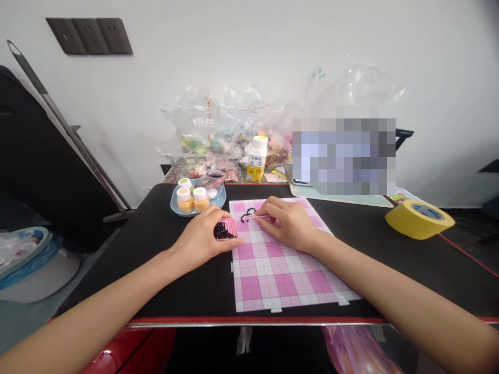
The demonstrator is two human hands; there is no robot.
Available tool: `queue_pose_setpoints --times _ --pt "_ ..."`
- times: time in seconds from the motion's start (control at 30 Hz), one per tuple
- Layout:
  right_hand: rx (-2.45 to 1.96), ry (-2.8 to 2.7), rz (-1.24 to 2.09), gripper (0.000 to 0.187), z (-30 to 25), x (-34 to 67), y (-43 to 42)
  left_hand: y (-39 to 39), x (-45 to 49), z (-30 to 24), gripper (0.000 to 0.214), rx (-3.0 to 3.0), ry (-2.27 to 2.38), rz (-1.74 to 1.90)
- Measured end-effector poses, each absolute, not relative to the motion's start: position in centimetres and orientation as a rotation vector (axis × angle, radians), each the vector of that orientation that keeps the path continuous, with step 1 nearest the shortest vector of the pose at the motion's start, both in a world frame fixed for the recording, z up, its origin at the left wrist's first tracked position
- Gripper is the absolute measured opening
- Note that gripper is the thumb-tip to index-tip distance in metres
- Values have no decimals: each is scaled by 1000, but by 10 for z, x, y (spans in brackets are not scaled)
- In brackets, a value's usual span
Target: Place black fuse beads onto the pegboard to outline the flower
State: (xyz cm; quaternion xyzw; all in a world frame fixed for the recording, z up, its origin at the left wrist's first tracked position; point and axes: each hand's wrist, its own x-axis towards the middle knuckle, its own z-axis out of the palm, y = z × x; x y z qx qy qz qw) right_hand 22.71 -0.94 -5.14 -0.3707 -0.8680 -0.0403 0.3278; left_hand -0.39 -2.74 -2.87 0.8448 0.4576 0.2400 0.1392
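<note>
My left hand (205, 232) grips a small pink ridged tray (231, 227) by its sides, just past the left edge of the pegboard. Black beads (223, 231) fill part of that tray. Over the upper part of the pink and white checked pegboard (265, 280), my right hand (286, 222) pinches a thin pale pink tool, perhaps tweezers (255, 216). Its tip is by a curving line of black beads (248, 213) on the board. The fingers partly hide the tool, so its full shape is unclear.
A blue plate (176, 206) at the back left bears small white-lidded jars (200, 199) of orange beads. Behind stand a yellow and white bottle (257, 160) and plastic bags (206, 130). A yellow tape roll (419, 218) lies at the right; a bin (58, 275) stands left of the table.
</note>
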Motion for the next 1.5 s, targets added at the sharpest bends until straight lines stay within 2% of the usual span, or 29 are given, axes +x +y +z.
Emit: queue_pose_setpoints --times 1.5 --pt "-938 -2280 -138 16 -52 227 -9 -27 -5 -32 40 2493 1305 696"
